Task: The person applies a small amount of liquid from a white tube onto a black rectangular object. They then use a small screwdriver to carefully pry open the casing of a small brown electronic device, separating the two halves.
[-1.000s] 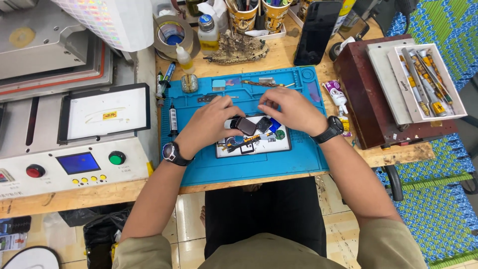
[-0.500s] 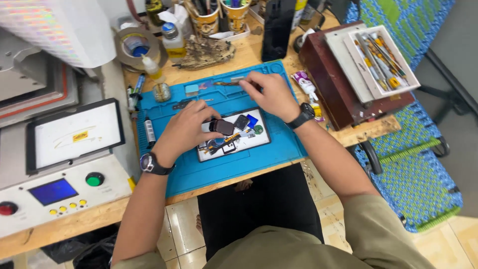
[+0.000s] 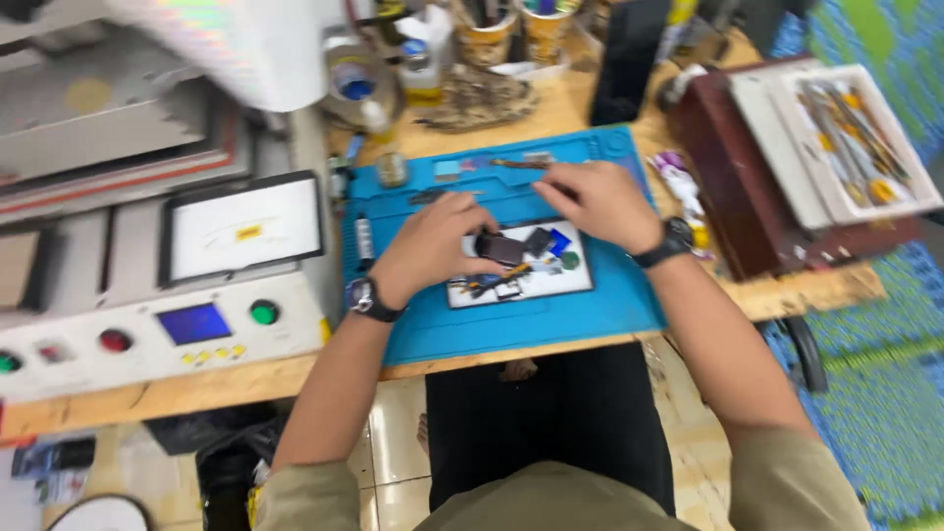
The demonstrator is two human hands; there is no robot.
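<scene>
Against the picture of half a second ago, the view has swung level and the counter (image 3: 177,388) sits squarer, but both hands keep their places over the opened phone (image 3: 519,272). That phone lies on the blue mat (image 3: 551,320), near its middle, with bare mat between it and the counter's near edge. The left hand (image 3: 433,246), watch at the wrist, rests curled on the phone's left end, its grip narrow on a small dark part (image 3: 501,249); the blur hides whether it pinches it. The right hand (image 3: 602,202) hovers just beyond, fingers bent, its grip not readable. To the left stands a white machine (image 3: 157,329) with a blue screen and red and green buttons. At far right, a brown box (image 3: 787,187) holds a white tool tray.
</scene>
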